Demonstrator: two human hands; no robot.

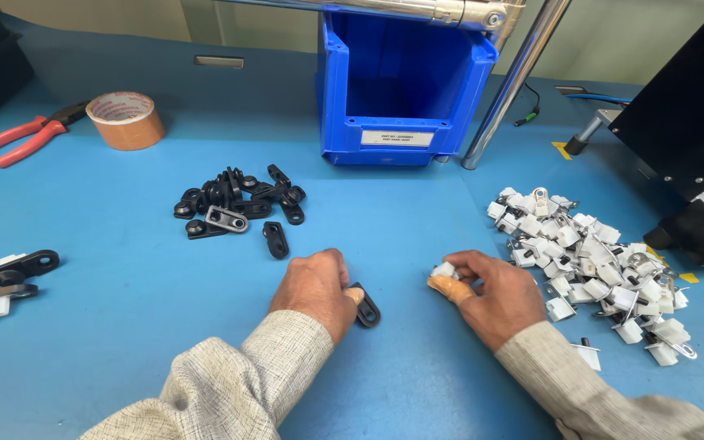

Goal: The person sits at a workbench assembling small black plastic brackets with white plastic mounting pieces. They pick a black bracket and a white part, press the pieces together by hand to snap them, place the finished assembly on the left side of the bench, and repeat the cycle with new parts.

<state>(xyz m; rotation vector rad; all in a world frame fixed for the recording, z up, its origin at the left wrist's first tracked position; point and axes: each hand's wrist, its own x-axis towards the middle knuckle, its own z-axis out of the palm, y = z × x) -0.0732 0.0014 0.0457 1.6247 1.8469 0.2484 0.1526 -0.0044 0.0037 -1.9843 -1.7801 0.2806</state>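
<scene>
While the left hand (317, 287) rests knuckles-up on the blue table (124, 342), its curled fingers pinch a black link (366, 307) whose rounded end pokes out to the right of the thumb, lying on the tabletop. Close by, the right hand (495, 295) grips a small white clip (443, 270) between thumb and forefinger, just above the surface; one fingertip wears a tan bandage (442, 286). Both hands sit near each other at the table's front, apart by a short gap.

Just right of the right hand spreads a pile of white clips (592, 269) with metal tabs. Beyond the left hand lies a heap of black links (238, 205). Behind both heaps stands a blue bin (405, 90) with a white label, beside a slanted metal pole (515, 81). At far left rest a few assembled pieces (8, 281), and further back a tape roll (126, 119) beside red-handled pliers (22, 137). A black machine (686, 122) fills the right edge.
</scene>
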